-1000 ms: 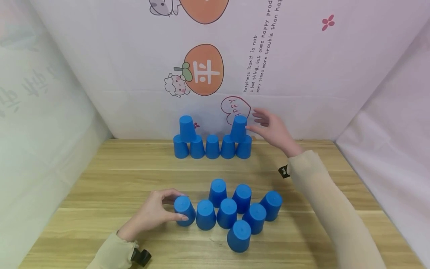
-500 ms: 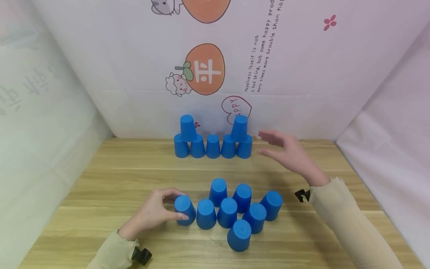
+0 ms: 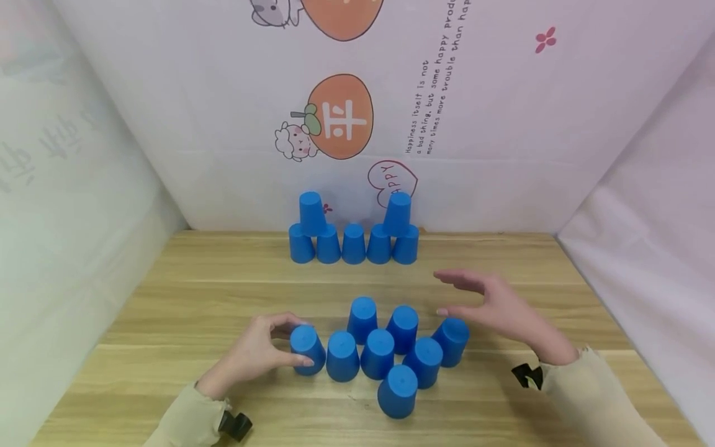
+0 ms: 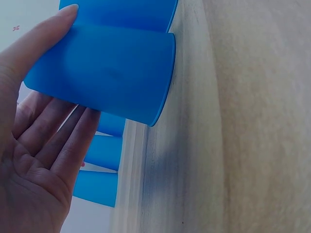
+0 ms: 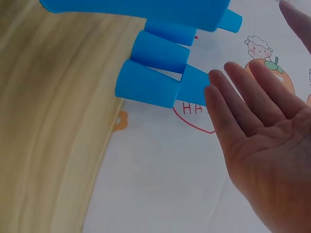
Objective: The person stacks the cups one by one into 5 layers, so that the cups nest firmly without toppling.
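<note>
So the left grip (image 3: 254, 354) has thumb and fingers round a blue cup (image 3: 310, 347), leftmost of the bunch (image 3: 377, 355) nearer the bench's (image 3: 223, 292) front edge. Right grip (image 3: 499, 307) is empty, fingers straight, thumb well apart, near the rightmost cup (image 3: 451, 341). By the back edge, two cups (image 3: 397, 214) sit on a row of five (image 3: 353, 244).

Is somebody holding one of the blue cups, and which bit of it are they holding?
The left hand holds the leftmost near cup by its sides, between thumb and fingers. The right hand holds nothing.
</note>
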A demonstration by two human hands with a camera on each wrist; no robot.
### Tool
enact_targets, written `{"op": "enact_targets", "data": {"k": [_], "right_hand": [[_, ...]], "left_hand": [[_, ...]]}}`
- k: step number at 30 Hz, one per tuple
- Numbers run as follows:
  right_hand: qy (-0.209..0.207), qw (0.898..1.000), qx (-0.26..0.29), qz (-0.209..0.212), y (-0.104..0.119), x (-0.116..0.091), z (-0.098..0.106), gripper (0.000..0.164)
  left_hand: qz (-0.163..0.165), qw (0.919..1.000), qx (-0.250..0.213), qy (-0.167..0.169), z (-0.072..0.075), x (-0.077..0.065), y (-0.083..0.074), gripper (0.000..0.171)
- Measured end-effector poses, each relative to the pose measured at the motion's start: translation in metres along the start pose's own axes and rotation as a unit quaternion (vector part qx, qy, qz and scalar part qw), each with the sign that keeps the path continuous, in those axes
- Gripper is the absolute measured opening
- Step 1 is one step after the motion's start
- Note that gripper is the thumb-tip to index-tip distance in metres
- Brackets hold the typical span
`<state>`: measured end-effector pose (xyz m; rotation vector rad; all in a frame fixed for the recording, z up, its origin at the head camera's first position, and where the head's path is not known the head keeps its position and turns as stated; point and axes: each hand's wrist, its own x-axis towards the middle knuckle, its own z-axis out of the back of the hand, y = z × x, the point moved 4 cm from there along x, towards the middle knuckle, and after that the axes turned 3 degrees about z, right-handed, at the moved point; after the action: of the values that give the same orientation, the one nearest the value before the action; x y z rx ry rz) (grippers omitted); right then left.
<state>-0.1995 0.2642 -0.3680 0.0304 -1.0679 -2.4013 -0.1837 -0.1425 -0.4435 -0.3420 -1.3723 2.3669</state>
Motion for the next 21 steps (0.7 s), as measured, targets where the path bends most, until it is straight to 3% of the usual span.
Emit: {"op": "enact_targets", "data": {"k": [9,21], "right_hand": [[0.046,0.999,0.029,-0.006,-0.014,-0.022,-0.013,0.066],[0.081,0.995,0.056,-0.012,-0.019,-0.029,-0.016,0.053]], "left_hand": [[-0.005,1.0000,-0.001,0.001,0.002,0.000,-0.002,0.049],[-0.001,1.0000,0.004,-0.004,0.001,-0.001,0.000,0.049]]}}
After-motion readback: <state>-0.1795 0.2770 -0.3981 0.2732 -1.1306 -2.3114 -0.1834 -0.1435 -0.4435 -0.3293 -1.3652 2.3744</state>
